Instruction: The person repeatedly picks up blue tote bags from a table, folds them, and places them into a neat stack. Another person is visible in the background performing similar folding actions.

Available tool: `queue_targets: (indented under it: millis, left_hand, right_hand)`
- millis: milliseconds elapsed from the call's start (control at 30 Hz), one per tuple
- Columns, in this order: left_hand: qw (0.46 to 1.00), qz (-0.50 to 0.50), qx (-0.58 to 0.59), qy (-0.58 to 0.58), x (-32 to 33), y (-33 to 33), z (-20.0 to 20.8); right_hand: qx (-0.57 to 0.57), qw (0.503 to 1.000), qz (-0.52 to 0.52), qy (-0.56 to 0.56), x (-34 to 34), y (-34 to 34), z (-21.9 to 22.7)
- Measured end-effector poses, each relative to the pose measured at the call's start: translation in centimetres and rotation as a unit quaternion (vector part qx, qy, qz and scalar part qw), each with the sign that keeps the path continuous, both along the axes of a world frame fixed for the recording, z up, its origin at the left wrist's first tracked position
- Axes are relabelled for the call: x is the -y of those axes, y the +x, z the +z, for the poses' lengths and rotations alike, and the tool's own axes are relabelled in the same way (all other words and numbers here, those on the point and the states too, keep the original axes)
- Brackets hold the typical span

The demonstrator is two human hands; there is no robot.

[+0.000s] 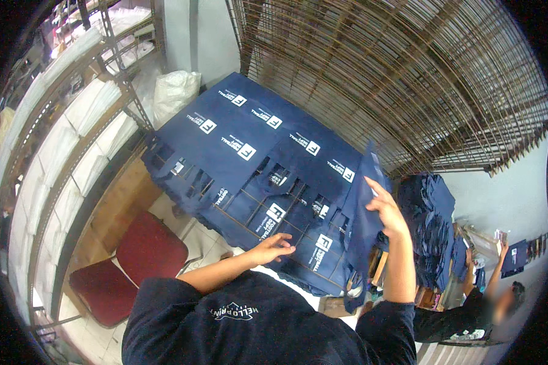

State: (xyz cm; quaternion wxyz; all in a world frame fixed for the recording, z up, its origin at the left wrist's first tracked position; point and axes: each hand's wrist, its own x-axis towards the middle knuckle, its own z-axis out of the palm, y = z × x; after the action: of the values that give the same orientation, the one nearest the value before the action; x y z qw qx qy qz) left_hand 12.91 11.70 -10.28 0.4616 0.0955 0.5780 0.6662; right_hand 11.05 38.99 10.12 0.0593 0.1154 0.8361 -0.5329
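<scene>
Rows of navy tote bags (225, 128) with white prints lie across a wire rack, their straps hanging between the bars. My right hand (383, 210) is at the right side of the rack, on a raised navy tote bag (362, 234) that hangs steeply with its strap downward. Its grip is partly hidden, but the bag appears held at the fingers. My left hand (271, 248) hovers over the near edge of the layer, fingers loosely bent and apart, with nothing in it.
Raised wire racks (371, 73) lean above the far side. A tall pile of navy bags (426, 225) stands to the right, near another person (469, 313). Red chairs (152, 246), a white sack (175, 94) and shelves with white bundles (55, 158) are on the left.
</scene>
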Motion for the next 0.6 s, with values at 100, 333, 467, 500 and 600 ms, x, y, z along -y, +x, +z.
queue_targets:
  millis: [100,333,467,500,600]
  left_hand:
    - [0.983,0.008,0.173,0.052,0.8,-1.9,-0.6]
    - [0.944,0.088,0.241,0.206,2.9,-10.3,1.4]
    - [0.959,0.237,0.062,0.145,4.0,-14.1,1.0]
    - [0.965,0.253,-0.013,0.068,4.2,-15.0,0.3]
    - [0.958,0.206,-0.182,-0.078,5.5,-16.7,-5.5]
  right_hand:
    - [-0.047,0.997,-0.007,-0.064,3.7,-4.3,-0.2]
    - [-0.145,0.957,-0.134,-0.211,8.8,-6.1,-1.4]
    - [-0.134,0.950,-0.232,-0.163,6.7,-5.4,-12.2]
    - [-0.104,0.950,-0.254,-0.150,6.5,-5.3,-15.4]
    - [-0.041,0.958,-0.256,-0.125,7.9,-5.3,-23.0]
